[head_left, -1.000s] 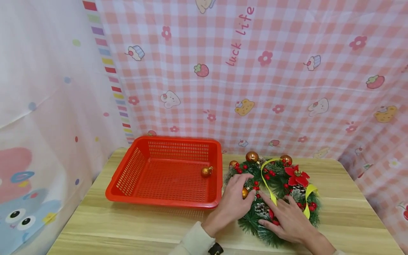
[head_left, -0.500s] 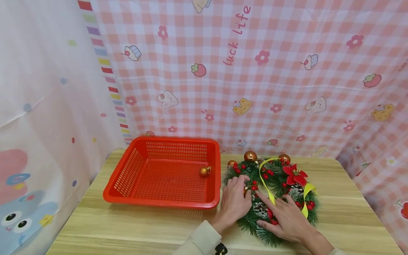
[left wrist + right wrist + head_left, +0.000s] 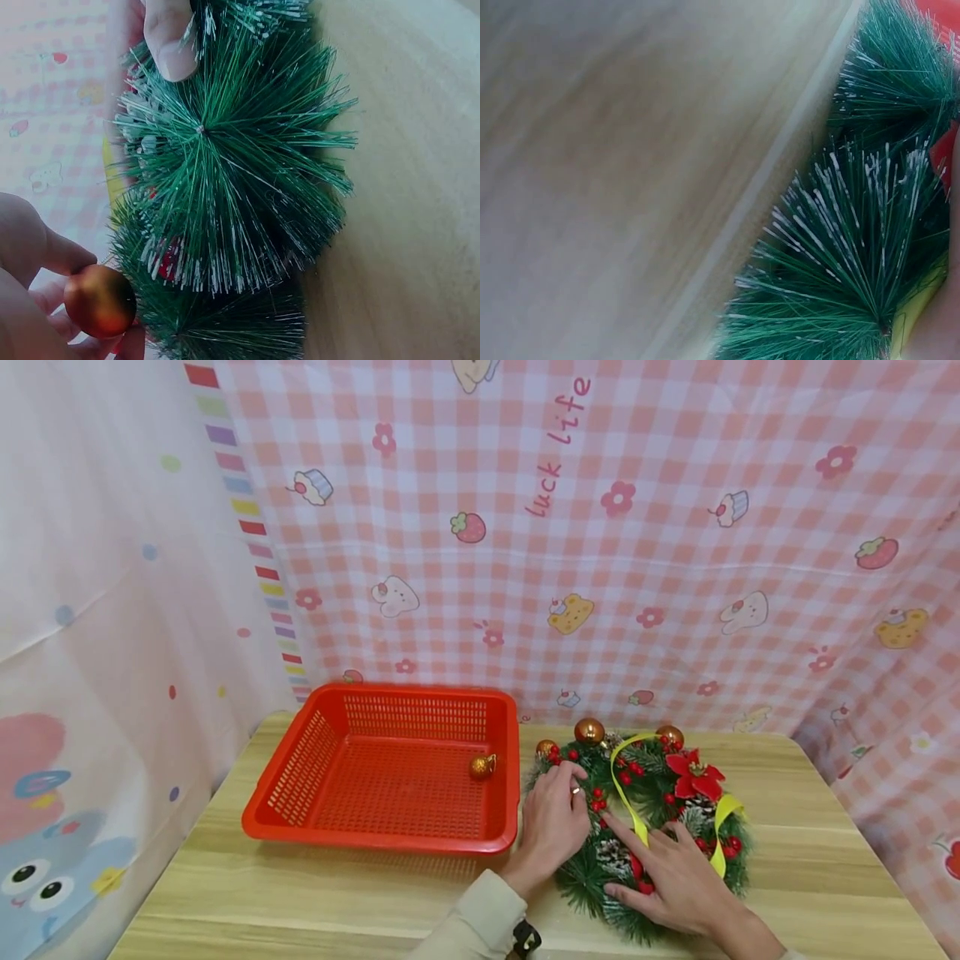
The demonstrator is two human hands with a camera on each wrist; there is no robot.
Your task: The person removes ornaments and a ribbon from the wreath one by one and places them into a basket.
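A green Christmas wreath (image 3: 585, 881) lies on the table, with red berries, pine cones, a red poinsettia flower (image 3: 696, 772) and yellow ribbon (image 3: 626, 785). At its left side, my left hand (image 3: 551, 827) pinches a shiny orange-gold bauble (image 3: 99, 300), mostly hidden in the head view. My right hand (image 3: 678, 877) rests spread on the wreath's near part, index finger reaching toward the berries by the left hand; its thumb lies on the green needles in the left wrist view. Several other gold baubles, one of them at the back (image 3: 589, 731), sit around the wreath's far rim.
A red plastic basket (image 3: 375, 839) stands left of the wreath, close to the left hand. One small gold glitter bauble (image 3: 482, 767) lies inside it. Behind the wooden table (image 3: 360, 902) hangs a pink checked cloth (image 3: 525, 568).
The left hand has turned and closed around the bauble, which was visible beside it a second ago. The right hand and wreath stay nearly still.
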